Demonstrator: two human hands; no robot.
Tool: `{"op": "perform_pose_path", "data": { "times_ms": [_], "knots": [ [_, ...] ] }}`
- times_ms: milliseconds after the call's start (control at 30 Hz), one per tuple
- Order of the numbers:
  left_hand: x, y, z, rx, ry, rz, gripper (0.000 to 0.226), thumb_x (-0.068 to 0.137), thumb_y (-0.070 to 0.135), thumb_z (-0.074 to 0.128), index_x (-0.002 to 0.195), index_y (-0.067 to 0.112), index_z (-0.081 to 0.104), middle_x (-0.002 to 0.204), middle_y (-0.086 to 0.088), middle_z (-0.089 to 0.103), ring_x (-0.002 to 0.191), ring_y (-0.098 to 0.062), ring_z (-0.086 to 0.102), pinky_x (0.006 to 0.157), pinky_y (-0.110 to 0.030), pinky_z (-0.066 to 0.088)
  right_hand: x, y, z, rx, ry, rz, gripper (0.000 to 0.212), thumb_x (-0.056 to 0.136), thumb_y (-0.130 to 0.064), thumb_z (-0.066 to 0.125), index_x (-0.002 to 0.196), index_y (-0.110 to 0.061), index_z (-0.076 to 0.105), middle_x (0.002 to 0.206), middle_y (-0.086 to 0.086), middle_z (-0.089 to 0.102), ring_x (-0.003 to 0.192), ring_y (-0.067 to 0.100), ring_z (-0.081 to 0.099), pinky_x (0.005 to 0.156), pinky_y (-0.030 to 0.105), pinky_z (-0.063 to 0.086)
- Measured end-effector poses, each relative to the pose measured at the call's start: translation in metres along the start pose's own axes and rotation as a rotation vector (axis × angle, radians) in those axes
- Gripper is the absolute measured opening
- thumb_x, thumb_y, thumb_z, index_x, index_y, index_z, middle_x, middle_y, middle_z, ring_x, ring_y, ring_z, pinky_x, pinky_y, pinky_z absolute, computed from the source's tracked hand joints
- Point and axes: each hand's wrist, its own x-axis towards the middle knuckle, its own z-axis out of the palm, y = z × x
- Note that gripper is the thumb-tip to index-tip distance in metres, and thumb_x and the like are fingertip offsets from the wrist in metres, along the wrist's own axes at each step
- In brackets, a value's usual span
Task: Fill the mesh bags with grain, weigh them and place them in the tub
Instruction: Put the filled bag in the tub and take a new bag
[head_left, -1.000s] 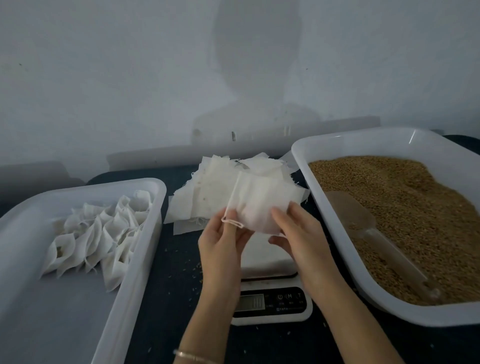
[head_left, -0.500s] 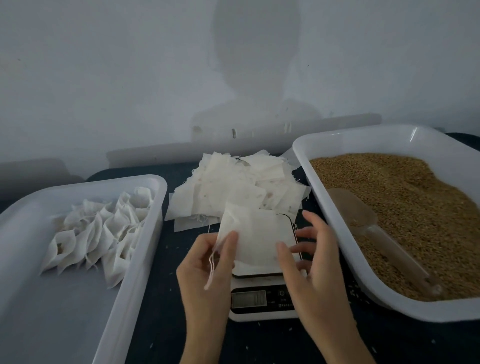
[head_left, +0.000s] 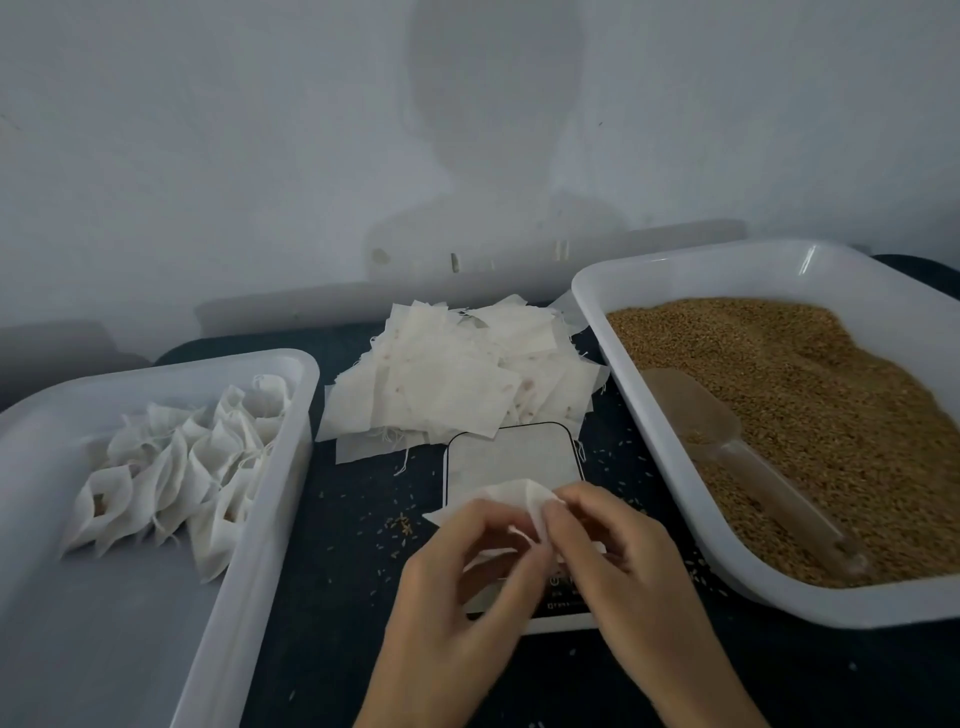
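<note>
Both hands hold one empty white mesh bag (head_left: 511, 496) low over the kitchen scale (head_left: 511, 460). My left hand (head_left: 457, 577) pinches its left side and my right hand (head_left: 618, 551) pinches its right side, with the top edge spread apart between them. A loose pile of empty mesh bags (head_left: 457, 384) lies behind the scale. To the right stands a white tub of brown grain (head_left: 831, 415) with a clear plastic scoop (head_left: 737, 462) lying in it. Left of the scale is a white tub (head_left: 67, 597) holding several filled bags (head_left: 171, 467).
Loose grains (head_left: 400, 527) are scattered on the dark table around the scale. A grey wall rises close behind the table. My hands cover the scale's display.
The hands brought the bag down from in front of the pile to just over the scale, and both now pinch its top edge apart.
</note>
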Motion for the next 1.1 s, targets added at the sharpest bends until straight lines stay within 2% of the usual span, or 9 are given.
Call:
{"op": "perform_pose_path", "data": {
  "times_ms": [133,267,333,433,500,600,667,833,1100],
  "knots": [
    [0.0015,-0.0030,-0.0020,0.028,0.056,-0.092,0.012,0.089,0.005,0.062,0.086,0.013,0.070,0.082,0.000,0.072,0.078,-0.012,0.070,0.068,-0.016,0.052,0.0011,0.0022,0.0005,-0.068,-0.005,-0.035,0.028,0.084,-0.044,0.053,0.088,-0.023,0.071,0.077,-0.007,0.068,0.074,0.008,0.066,0.063,0.016,0.048],
    [0.0010,-0.0021,-0.0020,0.046,0.018,-0.112,0.010,0.089,0.010,0.062,0.088,0.016,0.069,0.082,0.002,0.071,0.080,-0.011,0.069,0.070,-0.015,0.051,0.0011,0.0030,0.0024,-0.093,0.018,-0.042,0.029,0.082,-0.046,0.053,0.090,-0.023,0.069,0.081,-0.009,0.066,0.077,0.006,0.065,0.064,0.015,0.049],
    [0.0004,0.0003,-0.0012,-0.007,-0.006,-0.123,0.005,0.087,0.020,0.065,0.089,0.019,0.069,0.084,0.001,0.071,0.081,-0.011,0.069,0.071,-0.016,0.051,0.0009,0.0024,0.0025,-0.122,0.025,-0.068,0.032,0.081,-0.048,0.051,0.090,-0.022,0.068,0.084,-0.010,0.063,0.079,0.005,0.063,0.065,0.015,0.049],
    [-0.0002,0.0005,-0.0007,-0.051,0.014,-0.134,0.016,0.078,0.035,0.065,0.086,0.022,0.069,0.081,0.001,0.071,0.078,-0.009,0.068,0.069,-0.015,0.050,0.0015,0.0024,0.0009,-0.094,0.000,-0.037,0.033,0.080,-0.049,0.052,0.087,-0.022,0.069,0.081,-0.008,0.065,0.078,0.008,0.064,0.068,0.022,0.052],
    [-0.0007,-0.0011,-0.0016,-0.015,-0.005,-0.150,0.016,0.079,0.034,0.067,0.087,0.020,0.070,0.083,0.002,0.072,0.080,-0.009,0.069,0.071,-0.015,0.051,0.0015,0.0020,-0.0007,-0.050,-0.016,0.006,0.034,0.080,-0.048,0.052,0.085,-0.020,0.070,0.077,-0.006,0.069,0.075,0.007,0.066,0.066,0.020,0.051],
    [-0.0014,-0.0053,-0.0030,0.072,-0.022,-0.170,0.005,0.084,0.018,0.069,0.089,0.020,0.069,0.085,0.006,0.073,0.083,-0.010,0.070,0.075,-0.019,0.053,0.0015,0.0012,-0.0026,-0.026,-0.018,0.018,0.037,0.080,-0.047,0.050,0.086,-0.017,0.071,0.075,-0.010,0.069,0.072,0.002,0.065,0.063,0.011,0.047],
    [-0.0018,-0.0063,-0.0034,0.123,-0.010,-0.179,0.008,0.086,0.015,0.066,0.086,0.022,0.070,0.083,0.008,0.072,0.080,-0.008,0.070,0.073,-0.018,0.054,0.0011,0.0006,-0.0019,-0.038,-0.014,0.007,0.033,0.082,-0.043,0.051,0.087,-0.017,0.070,0.075,-0.012,0.068,0.072,0.000,0.064,0.062,0.009,0.045],
    [-0.0002,-0.0010,-0.0036,0.064,0.070,-0.221,0.016,0.091,0.018,0.058,0.081,0.020,0.069,0.074,0.004,0.071,0.067,-0.007,0.068,0.061,-0.012,0.049,-0.0009,0.0006,0.0009,-0.073,0.001,0.001,0.004,0.084,-0.026,0.069,0.088,-0.024,0.067,0.081,-0.015,0.067,0.077,0.002,0.064,0.065,0.011,0.048],
    [-0.0015,-0.0051,-0.0010,0.118,-0.010,-0.183,0.012,0.088,0.023,0.062,0.087,0.027,0.073,0.080,0.007,0.072,0.077,-0.006,0.069,0.071,-0.018,0.053,-0.0007,-0.0009,0.0005,-0.044,-0.001,0.018,0.006,0.087,-0.026,0.063,0.089,-0.021,0.065,0.080,-0.011,0.067,0.074,0.005,0.067,0.061,0.016,0.052]
  ]
}}
